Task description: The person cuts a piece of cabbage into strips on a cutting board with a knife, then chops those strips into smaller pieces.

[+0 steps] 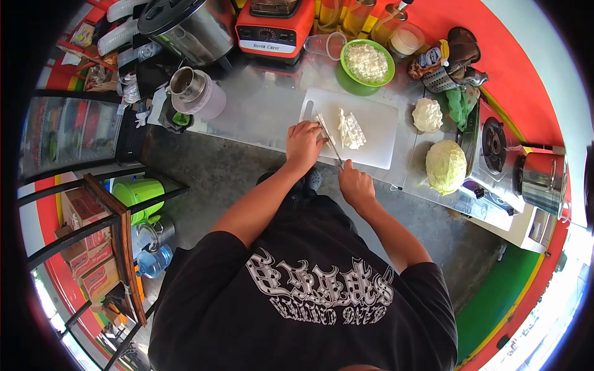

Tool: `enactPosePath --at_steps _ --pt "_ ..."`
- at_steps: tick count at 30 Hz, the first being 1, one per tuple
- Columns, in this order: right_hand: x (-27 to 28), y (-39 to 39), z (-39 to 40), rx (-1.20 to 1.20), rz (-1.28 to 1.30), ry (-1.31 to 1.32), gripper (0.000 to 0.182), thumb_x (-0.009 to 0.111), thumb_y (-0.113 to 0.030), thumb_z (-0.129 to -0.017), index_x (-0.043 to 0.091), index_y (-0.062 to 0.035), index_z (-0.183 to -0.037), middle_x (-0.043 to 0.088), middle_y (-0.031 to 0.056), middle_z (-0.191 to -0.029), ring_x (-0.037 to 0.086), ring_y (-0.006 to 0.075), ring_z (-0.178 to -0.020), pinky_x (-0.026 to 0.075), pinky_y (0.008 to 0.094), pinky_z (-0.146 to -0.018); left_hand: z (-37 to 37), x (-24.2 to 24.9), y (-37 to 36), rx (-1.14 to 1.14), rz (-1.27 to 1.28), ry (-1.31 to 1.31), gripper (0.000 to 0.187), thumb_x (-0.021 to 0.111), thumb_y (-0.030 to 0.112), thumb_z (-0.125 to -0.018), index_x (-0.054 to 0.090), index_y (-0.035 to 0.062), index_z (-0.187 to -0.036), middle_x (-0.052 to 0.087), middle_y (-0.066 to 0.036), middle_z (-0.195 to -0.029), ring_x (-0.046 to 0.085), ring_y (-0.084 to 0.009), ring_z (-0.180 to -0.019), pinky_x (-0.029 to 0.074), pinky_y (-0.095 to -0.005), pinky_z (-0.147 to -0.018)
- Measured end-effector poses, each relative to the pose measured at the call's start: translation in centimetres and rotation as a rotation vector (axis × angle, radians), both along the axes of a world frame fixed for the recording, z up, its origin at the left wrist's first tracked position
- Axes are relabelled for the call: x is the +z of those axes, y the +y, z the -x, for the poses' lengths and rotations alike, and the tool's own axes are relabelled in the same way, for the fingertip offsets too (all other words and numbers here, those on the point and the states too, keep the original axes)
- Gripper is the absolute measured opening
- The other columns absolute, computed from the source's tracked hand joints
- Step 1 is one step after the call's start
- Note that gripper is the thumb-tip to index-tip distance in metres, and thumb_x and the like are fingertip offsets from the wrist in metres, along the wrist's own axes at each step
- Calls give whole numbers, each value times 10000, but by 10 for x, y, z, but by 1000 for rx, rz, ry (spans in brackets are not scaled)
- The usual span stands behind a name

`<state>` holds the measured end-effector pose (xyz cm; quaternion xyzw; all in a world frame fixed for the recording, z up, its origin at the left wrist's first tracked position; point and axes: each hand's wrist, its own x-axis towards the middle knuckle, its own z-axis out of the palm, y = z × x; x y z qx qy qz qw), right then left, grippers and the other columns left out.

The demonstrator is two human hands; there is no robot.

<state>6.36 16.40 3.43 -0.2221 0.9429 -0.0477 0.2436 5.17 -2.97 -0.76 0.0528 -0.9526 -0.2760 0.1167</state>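
A knife [337, 154] is in my right hand [357, 184], its fingers closed round the handle at the front edge of the white cutting board [380, 127]. The blade points away from me, beside a thin pale piece of cabbage [320, 121]. My left hand [303, 147] has its fingers bent and pressed on that piece, on the board's left side; the fingers partly hide it. Right of the blade lies a heap of cut cabbage [351, 131]. Behind the board, a green bowl [366, 86] holds shredded cabbage.
At the right are a whole cabbage [445, 167], a cut cabbage piece [427, 115] and a gas stove [494, 139] with a steel pot [541, 179]. A red blender [275, 31] and a large steel container [189, 31] stand behind. A pink-white tub [210, 102] stands left.
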Motion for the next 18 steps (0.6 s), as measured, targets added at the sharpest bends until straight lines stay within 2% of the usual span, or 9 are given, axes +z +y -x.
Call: enactPosePath --at_steps 9,11,14,18 --pt "-13 -13 15 24 -42 -24 303 459 -305 -1064 480 -8 -1121 741 210 -821 747 402 -796 605 504 -704 4 3 -3 -32 -4 -26 288 806 206 -806 771 65 -1055 702 -45 -1141 620 -251 -1150 451 -418 -1003" --pt "-23 -20 22 32 -9 26 251 482 -248 -1036 480 -13 -1123 745 207 -830 751 396 -807 611 492 -719 5 6 -1 -35 0 -53 287 807 206 -804 771 66 -1052 703 -46 -1141 623 -253 -1149 459 -421 -998" --pt "-26 -32 28 -32 30 33 282 538 -267 -1018 473 -4 -1094 734 242 -815 744 427 -801 604 511 -729 4 6 -1 -14 22 -52 280 805 217 -805 771 71 -1042 702 -44 -1141 623 -257 -1154 467 -427 -994" --pt "-34 -45 40 -34 44 68 298 545 -267 -1012 472 5 -1110 738 239 -827 743 432 -799 605 510 -723 7 6 -5 -47 60 -31 289 799 243 -810 770 77 -1044 700 -50 -1149 615 -263 -1169 455 -427 -1012"
